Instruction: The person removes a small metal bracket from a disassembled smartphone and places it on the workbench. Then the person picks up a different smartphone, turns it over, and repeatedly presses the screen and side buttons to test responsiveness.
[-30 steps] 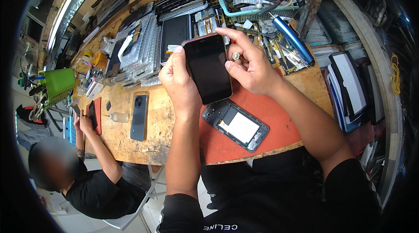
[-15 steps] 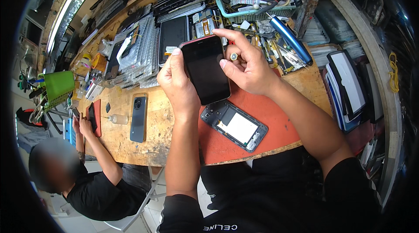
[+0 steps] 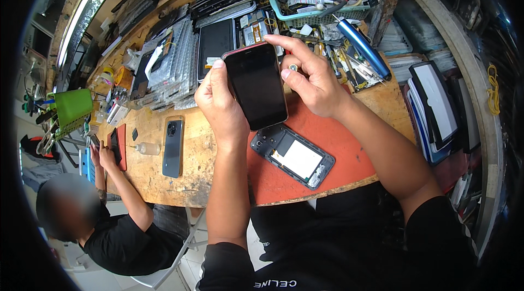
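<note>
A black-screened smartphone (image 3: 256, 86) with a reddish top edge is held up over the bench, its screen dark. My left hand (image 3: 221, 103) is closed around its left edge, thumb on the upper left corner. At the other side, my right hand (image 3: 314, 81) steadies it with the index fingertip on the top right corner. That hand's thumb lies just off the right edge, and its other fingers, one with a ring, curl partly out of sight behind. Below the phone, an opened phone frame (image 3: 295, 156) with a white rectangle inside rests on the red mat (image 3: 349, 152).
A dark blue phone (image 3: 173, 146) and a small bottle (image 3: 147, 148) lie left on the wooden bench. Behind are bubble-wrapped parts (image 3: 172, 67), a green basket (image 3: 319, 17), a blue cylindrical tool (image 3: 364, 51) and loose tools. A co-worker (image 3: 125, 231) handles another phone at far left.
My right thumb has drawn slightly right, away from the screen's edge. The phone has shifted a little to the left with my left hand; the opened frame stays put.
</note>
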Demonstrator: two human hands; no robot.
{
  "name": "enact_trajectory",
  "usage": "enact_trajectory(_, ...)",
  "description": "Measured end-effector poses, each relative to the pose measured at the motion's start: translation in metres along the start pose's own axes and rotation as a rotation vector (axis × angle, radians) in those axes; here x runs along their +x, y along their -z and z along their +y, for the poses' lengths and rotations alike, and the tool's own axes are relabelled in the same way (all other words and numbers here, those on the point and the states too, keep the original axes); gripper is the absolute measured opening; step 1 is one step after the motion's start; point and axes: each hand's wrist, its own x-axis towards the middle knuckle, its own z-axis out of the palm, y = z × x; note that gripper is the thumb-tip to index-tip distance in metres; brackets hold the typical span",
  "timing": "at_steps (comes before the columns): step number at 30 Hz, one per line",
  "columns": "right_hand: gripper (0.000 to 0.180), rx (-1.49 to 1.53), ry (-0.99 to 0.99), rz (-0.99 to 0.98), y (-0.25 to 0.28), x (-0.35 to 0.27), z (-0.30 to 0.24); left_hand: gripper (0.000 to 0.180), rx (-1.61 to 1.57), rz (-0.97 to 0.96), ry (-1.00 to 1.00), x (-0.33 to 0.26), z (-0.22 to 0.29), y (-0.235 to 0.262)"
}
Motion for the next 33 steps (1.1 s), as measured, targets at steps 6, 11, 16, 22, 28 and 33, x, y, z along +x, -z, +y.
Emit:
enact_trajectory(6,0.061,0.005,0.029,0.021,-0.0023,0.0022,0.001,0.038,-0.016,0.013,0.003,0.0016,-0.0006,-0.0006)
enact_trajectory(11,0.065,0.002,-0.06,0.011,-0.0039,-0.0022,-0.0003,0.038,0.009,0.003,-0.001,0.0006,-0.0019,0.0017)
enact_trajectory(16,0.066,0.005,-0.046,0.032,-0.0059,-0.0006,-0.0016,0.039,0.026,0.027,0.0,-0.0005,-0.0012,-0.0016)
enact_trajectory(22,0.067,-0.015,-0.041,0.029,-0.0053,-0.0007,-0.0026,0.038,0.041,0.017,-0.005,0.0016,-0.0015,-0.0002)
enact_trajectory(28,0.066,0.01,-0.068,0.027,-0.0056,-0.0015,-0.0022,0.036,0.024,0.011,0.003,0.0009,-0.0034,0.003)
enact_trajectory(33,0.066,-0.011,-0.053,0.029,-0.0061,-0.0005,-0.0027,0.031,0.018,-0.017,0.017,0.0024,-0.0021,0.0055)
